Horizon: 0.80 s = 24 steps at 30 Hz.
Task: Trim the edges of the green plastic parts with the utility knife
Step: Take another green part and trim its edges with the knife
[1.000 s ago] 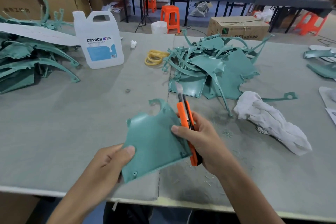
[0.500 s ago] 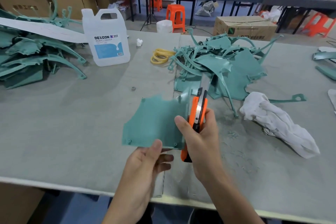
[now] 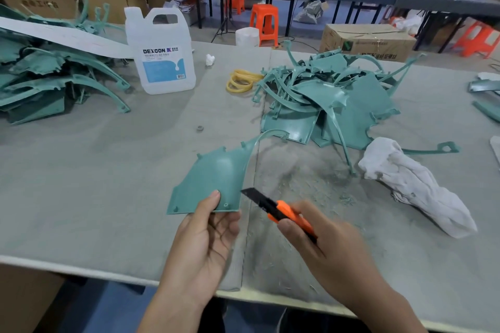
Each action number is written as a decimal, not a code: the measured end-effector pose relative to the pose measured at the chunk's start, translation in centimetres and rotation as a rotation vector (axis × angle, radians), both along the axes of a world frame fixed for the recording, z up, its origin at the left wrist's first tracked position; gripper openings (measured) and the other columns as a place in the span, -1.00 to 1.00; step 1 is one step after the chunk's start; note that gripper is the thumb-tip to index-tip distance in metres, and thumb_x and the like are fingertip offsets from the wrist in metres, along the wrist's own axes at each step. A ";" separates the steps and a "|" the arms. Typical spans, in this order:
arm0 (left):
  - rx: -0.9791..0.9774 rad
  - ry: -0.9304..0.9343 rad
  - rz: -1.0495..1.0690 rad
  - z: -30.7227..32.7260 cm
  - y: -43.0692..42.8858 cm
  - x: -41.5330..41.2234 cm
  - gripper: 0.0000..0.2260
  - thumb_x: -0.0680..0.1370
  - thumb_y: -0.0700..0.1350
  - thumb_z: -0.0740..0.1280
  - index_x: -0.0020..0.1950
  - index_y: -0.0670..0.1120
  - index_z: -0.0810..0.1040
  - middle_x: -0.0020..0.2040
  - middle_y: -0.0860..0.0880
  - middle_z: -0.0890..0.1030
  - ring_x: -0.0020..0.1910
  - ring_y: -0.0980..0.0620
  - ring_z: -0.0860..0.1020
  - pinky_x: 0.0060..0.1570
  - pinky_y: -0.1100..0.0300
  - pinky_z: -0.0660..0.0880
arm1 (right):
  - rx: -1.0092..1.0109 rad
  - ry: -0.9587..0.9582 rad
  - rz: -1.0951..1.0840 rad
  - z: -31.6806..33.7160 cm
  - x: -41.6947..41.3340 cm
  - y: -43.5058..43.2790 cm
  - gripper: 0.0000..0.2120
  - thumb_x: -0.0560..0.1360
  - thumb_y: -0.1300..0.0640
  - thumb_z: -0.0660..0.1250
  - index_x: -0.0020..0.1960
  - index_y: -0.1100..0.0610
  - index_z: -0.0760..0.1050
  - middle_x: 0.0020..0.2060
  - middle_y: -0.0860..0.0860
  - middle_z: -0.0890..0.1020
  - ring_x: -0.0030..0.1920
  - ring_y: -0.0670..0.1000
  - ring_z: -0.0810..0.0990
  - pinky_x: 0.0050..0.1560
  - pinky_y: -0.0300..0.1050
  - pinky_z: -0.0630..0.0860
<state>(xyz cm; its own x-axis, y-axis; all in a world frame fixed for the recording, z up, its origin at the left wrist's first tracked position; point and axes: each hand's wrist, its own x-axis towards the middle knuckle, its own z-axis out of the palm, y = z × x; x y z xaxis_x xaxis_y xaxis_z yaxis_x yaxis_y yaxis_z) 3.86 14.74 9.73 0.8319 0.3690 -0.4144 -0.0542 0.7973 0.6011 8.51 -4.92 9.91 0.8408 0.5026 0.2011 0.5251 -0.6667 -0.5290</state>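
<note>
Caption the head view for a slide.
Left hand holds a green plastic part; right hand grips the orange utility knife, blade extended.

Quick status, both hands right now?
Left hand: closed, pinching the green plastic part at its near edge.
Right hand: closed round the utility knife, blade extended.

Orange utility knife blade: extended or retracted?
Extended. A dark blade segment sticks out of the orange utility knife held in the right hand, its tip near the green plastic part.
</note>
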 end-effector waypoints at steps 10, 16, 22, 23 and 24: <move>0.054 0.006 -0.022 0.4 -0.4 -0.6 -0.81 0.43 -0.15 0.43 0.02 -0.15 0.62 -0.30 -0.09 0.64 -0.46 0.08 0.60 -0.54 0.31 0.51 | 0.010 -0.007 0.023 0.3 -0.1 0.4 -0.46 0.50 -0.53 -0.10 0.11 -0.18 0.38 -0.20 -0.28 0.55 -0.28 -0.10 0.54 -0.37 -0.25 0.36; 0.128 -0.022 -0.093 -0.3 -0.4 -2.1 -0.89 0.40 -0.15 0.42 -0.13 -0.10 0.73 -0.28 -0.11 0.65 -0.47 0.08 0.58 -0.54 0.29 0.49 | 0.122 -0.081 -0.098 0.6 3.8 1.2 -0.64 0.58 -0.38 0.05 -0.04 -0.12 0.37 -0.43 -0.05 0.52 -0.43 -0.03 0.51 -0.49 -0.15 0.35; 0.259 -0.111 -0.090 -0.5 1.1 -3.5 -0.79 0.47 -0.19 0.34 -0.03 -0.01 0.75 -0.15 -0.07 0.68 -0.37 0.09 0.58 -0.51 0.27 0.50 | 0.136 0.005 -0.291 -0.4 7.3 0.7 -0.68 0.62 -0.32 0.10 -0.05 -0.09 0.37 -0.44 -0.02 0.55 -0.42 0.03 0.55 -0.32 0.13 0.57; 0.263 -0.113 -0.085 -0.5 1.2 -3.6 -0.79 0.47 -0.18 0.34 -0.03 0.00 0.75 -0.14 -0.07 0.68 -0.36 0.09 0.59 -0.50 0.27 0.51 | 0.161 0.016 -0.301 -0.4 7.4 0.6 -0.67 0.62 -0.31 0.11 -0.05 -0.08 0.39 -0.43 0.00 0.57 -0.41 0.03 0.57 -0.31 0.14 0.58; 0.259 -0.113 -0.076 -0.6 1.3 -3.6 -0.78 0.47 -0.18 0.34 -0.02 0.00 0.75 -0.14 -0.07 0.68 -0.36 0.09 0.60 -0.49 0.27 0.52 | 0.198 0.023 -0.300 -0.4 7.2 0.6 -0.67 0.61 -0.32 0.11 -0.04 -0.09 0.41 -0.42 0.00 0.58 -0.41 0.01 0.57 -0.33 0.12 0.58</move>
